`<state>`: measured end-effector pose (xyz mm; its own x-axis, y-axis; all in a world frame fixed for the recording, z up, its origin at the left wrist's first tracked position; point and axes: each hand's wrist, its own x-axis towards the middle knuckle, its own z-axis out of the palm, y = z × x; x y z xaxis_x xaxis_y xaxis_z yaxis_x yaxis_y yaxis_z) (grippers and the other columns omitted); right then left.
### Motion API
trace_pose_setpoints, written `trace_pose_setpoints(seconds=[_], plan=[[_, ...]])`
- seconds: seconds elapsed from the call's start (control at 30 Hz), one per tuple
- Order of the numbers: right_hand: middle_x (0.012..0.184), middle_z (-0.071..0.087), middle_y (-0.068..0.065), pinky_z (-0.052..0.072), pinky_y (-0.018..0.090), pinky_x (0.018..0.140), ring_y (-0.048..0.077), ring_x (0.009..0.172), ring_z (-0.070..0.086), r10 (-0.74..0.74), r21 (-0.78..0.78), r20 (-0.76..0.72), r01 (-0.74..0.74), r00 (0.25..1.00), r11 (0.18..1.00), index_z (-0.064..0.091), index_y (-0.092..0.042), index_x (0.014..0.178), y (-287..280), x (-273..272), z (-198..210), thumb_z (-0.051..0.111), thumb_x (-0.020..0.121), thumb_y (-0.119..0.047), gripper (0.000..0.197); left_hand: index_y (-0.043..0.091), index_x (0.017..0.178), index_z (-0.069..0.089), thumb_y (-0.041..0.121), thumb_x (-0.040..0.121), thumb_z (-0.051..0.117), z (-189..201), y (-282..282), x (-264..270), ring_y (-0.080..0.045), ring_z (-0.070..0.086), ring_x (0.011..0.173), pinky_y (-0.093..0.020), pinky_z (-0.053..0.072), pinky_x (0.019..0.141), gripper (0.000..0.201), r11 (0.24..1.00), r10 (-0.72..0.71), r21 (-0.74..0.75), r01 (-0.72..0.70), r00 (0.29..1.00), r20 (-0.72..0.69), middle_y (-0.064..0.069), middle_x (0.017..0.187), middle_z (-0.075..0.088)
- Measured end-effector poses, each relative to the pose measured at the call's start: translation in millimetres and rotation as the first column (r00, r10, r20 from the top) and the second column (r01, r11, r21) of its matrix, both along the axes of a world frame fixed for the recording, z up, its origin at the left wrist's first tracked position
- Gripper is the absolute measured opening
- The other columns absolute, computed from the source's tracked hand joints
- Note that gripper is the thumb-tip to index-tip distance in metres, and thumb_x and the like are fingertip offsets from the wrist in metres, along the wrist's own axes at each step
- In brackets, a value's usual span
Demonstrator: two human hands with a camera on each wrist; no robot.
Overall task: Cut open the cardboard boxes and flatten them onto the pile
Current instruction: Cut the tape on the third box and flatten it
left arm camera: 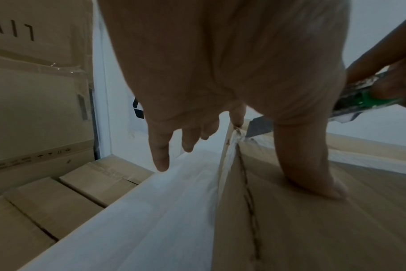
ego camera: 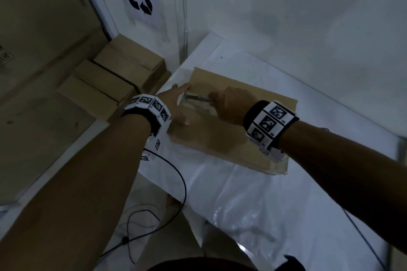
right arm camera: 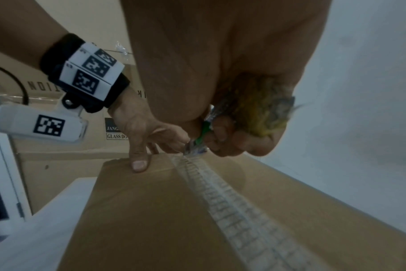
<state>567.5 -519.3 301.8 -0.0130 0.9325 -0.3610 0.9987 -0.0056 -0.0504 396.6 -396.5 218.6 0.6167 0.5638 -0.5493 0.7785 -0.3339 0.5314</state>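
Both forearms reach in from 6 o'clock toward the box (ego camera: 222, 125), which lies flat and closed on the white-covered tabletop (ego camera: 264, 193), near its 9 o'clock edge. Left hand (ego camera: 176, 105) steadies the box at the end nearest 10 o'clock: its thumb (left arm camera: 313, 174) presses flat on the top panel while the straight fingers (left arm camera: 160, 152) hang over the end, so this hand is apart, bracing rather than clamping. Right hand (ego camera: 231, 105) is curled tight round a cutter (right arm camera: 202, 135) with a green slider, its blade (left arm camera: 258, 128) meeting the tape (right arm camera: 239, 210) at that same end of the centre seam. Being thin corrugated board, the box is probably light and fairly stiff, yet likely to slide on the glossy cover unless held down; the flaps should give under pressure once the reinforced tape is slit, so the sound hold is flat on a panel beside the seam, clear of the blade's path. Whether anything is inside cannot be told, since the flaps are shut. Several more closed boxes (ego camera: 114, 86) lie side by side below the tabletop at 9 o'clock, their contents equally hidden. Big cartons (left arm camera: 35, 91) stand behind them.
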Motion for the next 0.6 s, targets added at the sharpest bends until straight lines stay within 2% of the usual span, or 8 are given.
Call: trace_pose_setpoints(seconds=[0.13,0.2,0.27,0.33,0.47,0.6], plan=[[0.069,0.036,0.000,0.026,0.026,0.047,0.016,0.053,0.035,-0.007,-0.141,0.094,0.021,0.996,0.990,0.046,-0.009,0.125,-4.5,2.9,1.4,0.039,0.103,-0.022,0.027,0.043,0.152,-0.003,0.041,0.058,0.091,-0.3,-0.5,-0.5,-0.024,0.014,0.148,-0.039,0.026,0.117,0.132,1.000,0.013,0.000,-0.013,1.000,-0.011,-0.001,0.163,-0.006],[0.083,0.046,0.004,0.034,0.030,0.057,0.018,0.059,0.041,-0.055,-0.200,0.056,0.065,0.997,0.978,0.041,-0.008,0.131,-2.9,-0.6,1.6,0.041,0.102,-0.023,0.033,0.041,0.152,-0.005,0.040,0.058,0.091,-0.2,-0.5,0.5,-0.024,0.016,0.148,-0.038,0.025,0.117,0.134,1.000,0.007,0.003,-0.007,1.000,-0.009,-0.001,0.163,-0.004],[0.109,0.056,0.013,0.034,0.032,0.069,0.027,0.079,0.053,-0.075,-0.132,-0.069,0.066,0.995,0.989,0.037,-0.010,0.138,2.9,-7.8,-2.3,0.041,0.102,-0.025,0.039,0.038,0.153,-0.005,0.037,0.059,0.091,-0.4,-0.5,1.2,-0.025,0.018,0.147,-0.038,0.025,0.117,0.134,1.000,0.002,0.006,-0.002,1.000,0.001,-0.003,0.163,-0.002],[0.128,0.054,0.013,0.031,0.030,0.075,0.032,0.103,0.057,-0.072,-0.062,-0.153,0.063,0.986,0.996,0.037,-0.015,0.140,9.7,-16.4,-6.0,0.043,0.101,-0.027,0.041,0.037,0.153,-0.005,0.037,0.058,0.092,-1.5,0.7,0.4,-0.025,0.018,0.147,-0.039,0.027,0.117,0.135,1.000,0.009,-0.001,-0.009,1.000,-0.001,-0.003,0.163,0.000],[0.131,0.054,0.013,0.034,0.033,0.076,0.034,0.108,0.057,-0.057,-0.006,-0.068,0.057,0.996,0.998,0.043,-0.014,0.136,17.9,-23.7,-14.5,0.037,0.103,-0.028,0.037,0.041,0.152,-0.002,0.041,0.054,0.093,-4.3,2.0,-1.4,-0.026,0.023,0.146,-0.042,0.031,0.114,0.137,1.000,0.017,0.003,-0.018,1.000,0.018,-0.001,0.163,0.006],[0.120,0.057,0.015,0.033,0.032,0.072,0.034,0.095,0.058,-0.054,-0.050,-0.052,0.051,0.997,0.997,0.046,-0.013,0.132,21.9,-21.5,-13.0,0.033,0.103,-0.030,0.036,0.044,0.151,-0.002,0.043,0.050,0.093,-5.4,3.7,-1.9,-0.027,0.026,0.144,-0.044,0.033,0.113,0.139,1.000,0.016,-0.023,-0.015,0.999,0.034,0.001,0.162,0.010]])
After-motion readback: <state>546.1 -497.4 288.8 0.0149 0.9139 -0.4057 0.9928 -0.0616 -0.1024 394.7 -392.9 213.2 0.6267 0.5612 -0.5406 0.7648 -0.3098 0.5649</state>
